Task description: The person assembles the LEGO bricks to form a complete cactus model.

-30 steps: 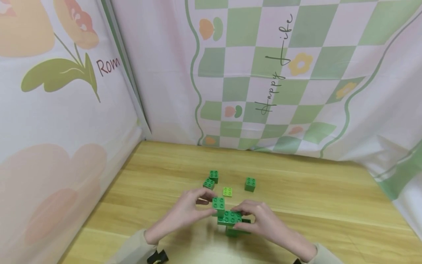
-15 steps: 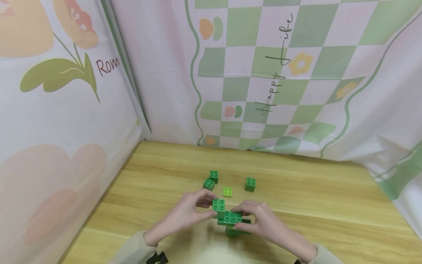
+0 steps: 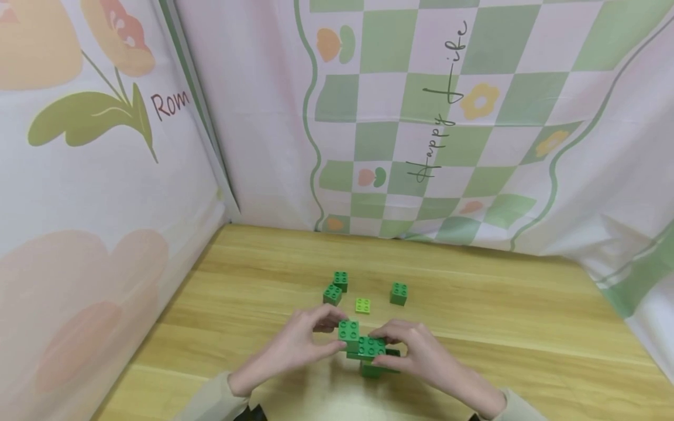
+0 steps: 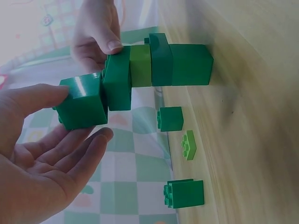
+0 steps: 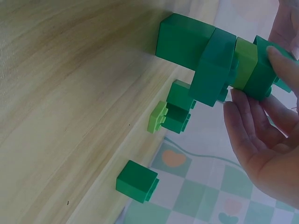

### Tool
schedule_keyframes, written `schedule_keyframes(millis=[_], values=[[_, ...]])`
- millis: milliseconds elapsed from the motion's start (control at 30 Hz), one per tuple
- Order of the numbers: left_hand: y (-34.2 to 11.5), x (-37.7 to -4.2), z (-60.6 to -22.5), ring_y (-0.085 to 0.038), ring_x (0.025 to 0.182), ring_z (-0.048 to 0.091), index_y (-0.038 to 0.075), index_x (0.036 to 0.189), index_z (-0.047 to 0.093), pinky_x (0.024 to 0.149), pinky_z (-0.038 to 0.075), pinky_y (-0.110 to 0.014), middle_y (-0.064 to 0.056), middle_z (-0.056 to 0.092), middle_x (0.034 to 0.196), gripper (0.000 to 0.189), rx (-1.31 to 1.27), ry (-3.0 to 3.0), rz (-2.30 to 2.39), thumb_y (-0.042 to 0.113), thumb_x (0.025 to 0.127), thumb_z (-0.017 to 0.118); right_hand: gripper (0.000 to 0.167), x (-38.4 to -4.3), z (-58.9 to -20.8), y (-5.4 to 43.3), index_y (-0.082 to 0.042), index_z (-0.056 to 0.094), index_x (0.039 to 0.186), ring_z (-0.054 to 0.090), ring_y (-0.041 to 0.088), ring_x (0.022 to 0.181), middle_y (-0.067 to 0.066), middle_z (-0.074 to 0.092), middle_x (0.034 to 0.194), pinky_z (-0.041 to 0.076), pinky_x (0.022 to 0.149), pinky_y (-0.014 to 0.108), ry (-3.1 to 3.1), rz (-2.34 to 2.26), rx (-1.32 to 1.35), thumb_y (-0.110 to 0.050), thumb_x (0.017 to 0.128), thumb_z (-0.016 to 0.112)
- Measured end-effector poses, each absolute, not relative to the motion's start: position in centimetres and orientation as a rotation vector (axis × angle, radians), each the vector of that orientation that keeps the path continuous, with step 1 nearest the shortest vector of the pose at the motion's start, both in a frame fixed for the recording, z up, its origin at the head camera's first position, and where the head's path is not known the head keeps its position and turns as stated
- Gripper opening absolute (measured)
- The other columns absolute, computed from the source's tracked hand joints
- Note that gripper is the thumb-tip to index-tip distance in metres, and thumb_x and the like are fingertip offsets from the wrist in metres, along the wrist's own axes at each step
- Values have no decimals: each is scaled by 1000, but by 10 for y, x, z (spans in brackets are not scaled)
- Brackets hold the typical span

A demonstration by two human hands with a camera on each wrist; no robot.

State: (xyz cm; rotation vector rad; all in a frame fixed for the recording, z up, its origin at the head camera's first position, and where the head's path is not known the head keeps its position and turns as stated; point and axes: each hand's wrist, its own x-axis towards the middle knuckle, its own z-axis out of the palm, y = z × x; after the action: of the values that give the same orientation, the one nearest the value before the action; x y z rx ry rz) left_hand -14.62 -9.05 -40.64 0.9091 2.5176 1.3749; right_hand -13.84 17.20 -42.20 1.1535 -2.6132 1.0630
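Thumb and fingers of my left hand (image 3: 300, 345) pinch a green square toy building brick (image 3: 348, 331) over the left end of a small stack. In the left wrist view this square brick (image 4: 83, 103) meets the stack's top brick (image 4: 117, 78) at a slight tilt; whether its studs are locked cannot be told. My right hand (image 3: 423, 354) grips that longer top brick (image 3: 372, 347) from the right side. Below it come a light green brick (image 4: 141, 66), another longer green brick (image 5: 212, 70) and a square green base brick (image 5: 184, 42) standing on the table.
Beyond the hands, two green square bricks (image 3: 332, 293) stand close together. A thin light green brick (image 3: 363, 306) lies to their right, and another green brick (image 3: 399, 293) stands farther right. The wooden table (image 3: 474, 292) ends at a printed curtain (image 3: 432, 175).
My left hand has lowered the square brick slightly toward the near side, onto the stack's left end. The right hand and the loose bricks stay nearly where they were.
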Motion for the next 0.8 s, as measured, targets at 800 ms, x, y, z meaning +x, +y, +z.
schedule_keyframes(millis=[800], values=[[-85, -143, -410, -14, 100, 69, 9, 119, 64, 93, 57, -22, -5, 73, 112, 40, 922, 2582, 1331, 11, 82, 77, 32, -139, -425, 173, -9, 72, 108, 69, 3, 86, 2, 75, 99, 64, 75, 28, -2620, 1090, 1118, -28, 84, 78]])
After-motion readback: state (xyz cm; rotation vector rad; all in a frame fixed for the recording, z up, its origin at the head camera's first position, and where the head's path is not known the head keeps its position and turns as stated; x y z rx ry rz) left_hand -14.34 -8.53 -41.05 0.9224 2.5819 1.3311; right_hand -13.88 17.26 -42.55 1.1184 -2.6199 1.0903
